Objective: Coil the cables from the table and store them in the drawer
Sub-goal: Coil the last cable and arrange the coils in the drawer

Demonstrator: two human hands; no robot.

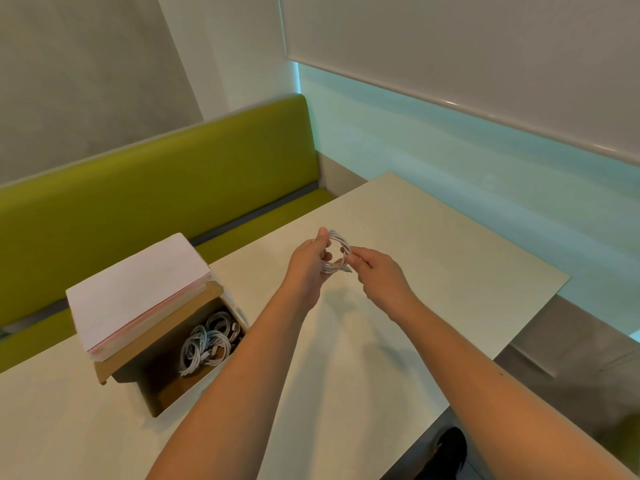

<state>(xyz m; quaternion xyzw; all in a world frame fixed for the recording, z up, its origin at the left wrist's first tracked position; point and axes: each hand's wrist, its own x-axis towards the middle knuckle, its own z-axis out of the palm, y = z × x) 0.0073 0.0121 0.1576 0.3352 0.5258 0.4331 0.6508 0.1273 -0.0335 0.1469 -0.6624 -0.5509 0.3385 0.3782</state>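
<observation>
Right now the left hand [306,261] pinches the coiled cable [336,252], thumb on top of the ring's near-left arc and the other fingers curled under it, so the loops stay stacked and cannot spring apart. That hold looks chosen to fix the coil's shape while the other hand finishes it. The right hand [379,277] pinches the ring's right side with thumb and forefinger, close to where a plug end pokes out at the bottom right; my reading is that it is tucking or winding in the loose tail, though whether the end is wrapped round the loops is too small to tell.

Both hands hold the coil in the air above the worktop [433,271], roughly upright and facing the person, with its open middle showing between the two grips. The left grip takes the left arc, the right grip the right arc, and the coil spans the gap between them.

Further out, to the left and nearer the person, the drawer [166,386] stands pulled out from a cardboard box, with several coiled white cables [207,344] already lying in its far end. A white slab [138,289] rests on top of the box. Behind runs a green bench [156,188]. No loose cables show on the worktop, so this coil seems to be the last, well apart from the drawer.
</observation>
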